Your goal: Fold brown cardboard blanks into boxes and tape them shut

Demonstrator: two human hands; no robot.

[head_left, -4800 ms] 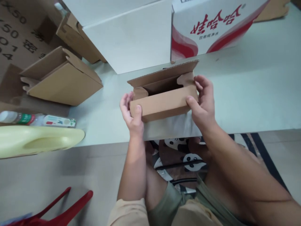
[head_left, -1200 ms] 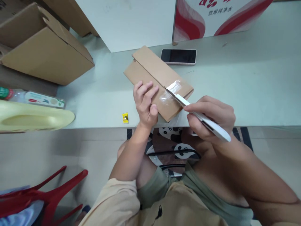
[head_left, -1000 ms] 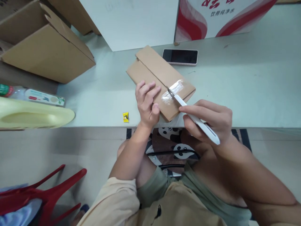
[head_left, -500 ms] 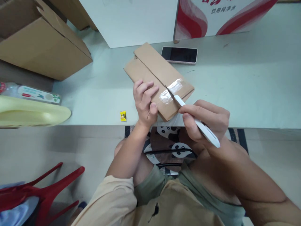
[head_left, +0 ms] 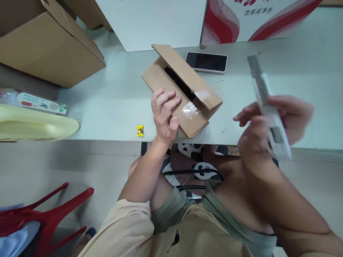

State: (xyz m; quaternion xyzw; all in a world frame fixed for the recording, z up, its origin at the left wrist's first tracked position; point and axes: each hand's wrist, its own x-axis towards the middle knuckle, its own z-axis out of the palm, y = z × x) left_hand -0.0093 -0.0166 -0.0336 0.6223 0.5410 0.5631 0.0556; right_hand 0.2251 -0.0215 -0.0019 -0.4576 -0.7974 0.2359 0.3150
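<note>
A small cardboard box [head_left: 163,80] lies slantwise near the table's front edge. Its far top flap [head_left: 197,85] is raised, and a dark gap runs along the seam. Clear tape [head_left: 190,110] is cut at that seam. My left hand [head_left: 164,114] grips the box's near left side, fingers on the top panel. Away to the right, my right hand [head_left: 273,125] is raised with a white utility knife [head_left: 264,85] in it, its blade end pointing away from me. Both knife and hand are blurred by motion.
Behind the box lies a phone [head_left: 206,62], with a white and red carton [head_left: 227,21] beyond it. A small yellow wrapped packet [head_left: 139,130] sits left of my hand. An open cardboard box [head_left: 53,46] and a pale yellow object [head_left: 37,123] stand at left. A red stool [head_left: 53,217] is below.
My right hand has moved right and up with the utility knife, off the tape. The box's far flap has lifted, and the seam now gapes. My left hand stays put.
</note>
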